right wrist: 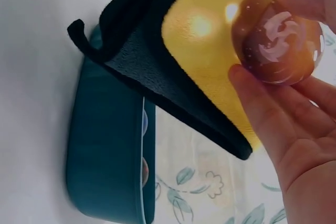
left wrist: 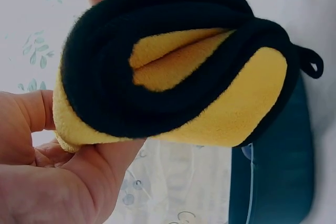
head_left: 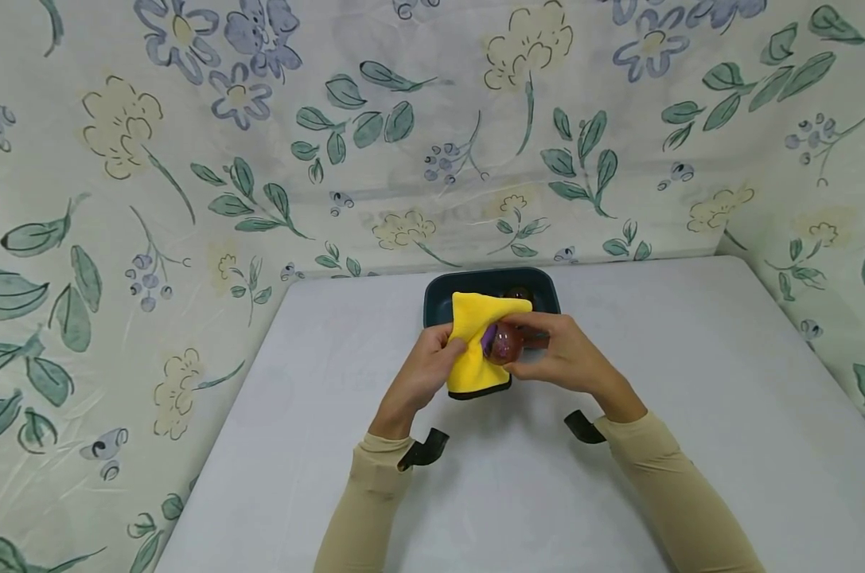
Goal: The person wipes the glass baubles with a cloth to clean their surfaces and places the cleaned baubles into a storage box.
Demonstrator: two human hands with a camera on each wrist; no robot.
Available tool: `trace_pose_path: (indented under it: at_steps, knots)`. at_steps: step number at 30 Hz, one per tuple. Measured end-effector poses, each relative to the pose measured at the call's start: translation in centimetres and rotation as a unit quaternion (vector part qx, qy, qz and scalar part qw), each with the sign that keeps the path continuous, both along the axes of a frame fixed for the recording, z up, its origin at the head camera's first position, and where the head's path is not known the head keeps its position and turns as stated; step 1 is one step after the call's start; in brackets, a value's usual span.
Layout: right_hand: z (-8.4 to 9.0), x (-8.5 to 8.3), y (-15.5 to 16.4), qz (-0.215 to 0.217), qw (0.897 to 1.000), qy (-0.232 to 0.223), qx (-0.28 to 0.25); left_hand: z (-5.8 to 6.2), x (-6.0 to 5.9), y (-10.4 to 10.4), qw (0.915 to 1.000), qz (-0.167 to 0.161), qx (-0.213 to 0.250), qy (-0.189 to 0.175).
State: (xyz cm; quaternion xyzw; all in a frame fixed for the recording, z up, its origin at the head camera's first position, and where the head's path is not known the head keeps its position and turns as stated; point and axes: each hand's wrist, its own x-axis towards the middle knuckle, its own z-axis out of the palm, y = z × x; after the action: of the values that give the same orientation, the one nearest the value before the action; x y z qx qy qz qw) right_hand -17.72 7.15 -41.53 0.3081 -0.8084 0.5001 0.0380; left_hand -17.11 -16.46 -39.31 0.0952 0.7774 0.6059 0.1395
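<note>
A folded yellow cloth (head_left: 468,376) with black edging is gripped by my left hand (head_left: 423,368), its thumb lying on the front. In the left wrist view the cloth (left wrist: 220,111) is rolled into loose layers, and a black loop sticks out from one corner. My right hand (head_left: 568,354) pinches a shiny, see-through reddish ball (head_left: 507,344) between thumb and fingers, against the cloth. White swirls show on the ball (right wrist: 278,40) in the right wrist view. A small purple patch (head_left: 488,340) appears between ball and cloth; what it belongs to is unclear.
Behind the hands, a dark teal tub (head_left: 438,293) stands on the white table (head_left: 317,382). Another dark round ball (head_left: 520,294) lies in it, and two rounded things peek over its rim in the right wrist view. A flower-patterned curtain (head_left: 403,183) hangs around the table.
</note>
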Motion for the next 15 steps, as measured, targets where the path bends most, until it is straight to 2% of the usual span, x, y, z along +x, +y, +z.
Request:
trace_pose_path:
  at_steps: [8,15]
  knots:
    - [-0.28,0.07,-0.44,-0.028,0.999,-0.001,-0.032,0.03,0.09,-0.17,0.9998,-0.009,0.006,0.017]
    - [-0.64,-0.21,-0.55,-0.035,0.998,0.010,-0.048,0.00,0.07,-0.10,1.0000,-0.001,0.000,0.002]
